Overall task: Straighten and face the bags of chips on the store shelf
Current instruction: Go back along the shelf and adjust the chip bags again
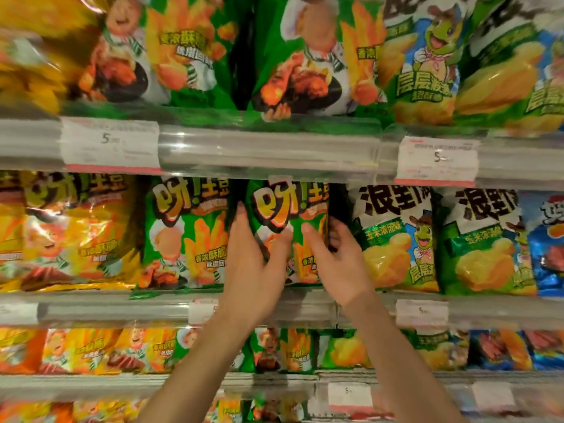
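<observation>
Bag: glossy green foil chip bag with orange lettering (290, 215), upright at the front edge of the middle grey metal shelf (305, 303), between a matching green bag (186, 233) and a white-topped corn-chip bag (393, 239).
Left hand (253, 264): fingers curled round the bag's left edge, gripping.
Right hand (335, 257): thumb on the front, fingers behind the right edge, gripping.
Handling: likely light, air-puffed, slippery, crushable contents; hold the side seams, squeeze gently.

Retail shop, snack aisle. Stacked shelves (268, 151) run the full width, packed edge to edge with printed chip bags (186, 233) standing in rows. Clear plastic strips along the shelf front edges hold white price tags (437, 161) with red lower borders, digits blurred.
</observation>
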`<state>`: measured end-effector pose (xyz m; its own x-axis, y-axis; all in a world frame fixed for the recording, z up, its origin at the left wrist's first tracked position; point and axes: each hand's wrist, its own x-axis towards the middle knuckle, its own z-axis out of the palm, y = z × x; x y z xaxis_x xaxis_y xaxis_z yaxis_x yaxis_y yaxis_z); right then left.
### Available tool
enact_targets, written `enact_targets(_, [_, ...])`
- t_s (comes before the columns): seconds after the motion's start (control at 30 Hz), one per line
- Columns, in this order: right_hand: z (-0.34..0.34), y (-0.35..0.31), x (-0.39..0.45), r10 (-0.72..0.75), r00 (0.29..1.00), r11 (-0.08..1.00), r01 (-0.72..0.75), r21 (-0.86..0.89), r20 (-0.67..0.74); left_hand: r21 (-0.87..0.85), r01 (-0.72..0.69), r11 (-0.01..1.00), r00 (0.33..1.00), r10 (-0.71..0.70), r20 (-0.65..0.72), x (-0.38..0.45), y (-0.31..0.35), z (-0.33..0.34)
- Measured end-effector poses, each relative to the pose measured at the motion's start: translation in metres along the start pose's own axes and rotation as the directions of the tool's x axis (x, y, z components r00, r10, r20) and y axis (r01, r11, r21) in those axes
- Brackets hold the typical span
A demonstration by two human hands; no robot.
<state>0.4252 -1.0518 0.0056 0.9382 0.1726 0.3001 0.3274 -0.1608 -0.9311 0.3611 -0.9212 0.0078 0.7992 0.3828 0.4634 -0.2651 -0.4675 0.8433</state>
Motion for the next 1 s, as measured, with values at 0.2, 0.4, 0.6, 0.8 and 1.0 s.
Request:
enact_targets(0.2, [-0.015,0.003,0.007,0.027,0.999,0.999,-0.026,-0.033,0.025,-0.110,0.165,0.980,0.986,-0.160,0.051,0.025,-0.006,0.012])
enact_targets(0.4, [-0.010,-0.008,0.016,0.071,0.996,0.996,-0.067,-0.054,0.062,-0.204,0.212,0.956,0.976,-0.216,0.007,0.041,-0.012,0.014])
enact_targets(0.6, [-0.004,-0.002,0.013,0.049,0.999,0.998,-0.050,-0.032,-0.022,-0.169,0.163,0.972,0.986,-0.164,0.007,0.047,-0.020,0.022])
enact_targets(0.8, [0.003,0.001,0.013,0.034,0.992,0.999,-0.033,0.008,-0.121,-0.186,0.140,0.973,0.990,-0.139,0.015,0.049,-0.028,0.028])
enact_targets(1.0, [-0.008,-0.002,0.000,-0.215,0.972,0.954,0.187,-0.233,-0.100,0.016,-0.141,0.990,0.989,0.142,-0.037,0.034,-0.023,0.010])
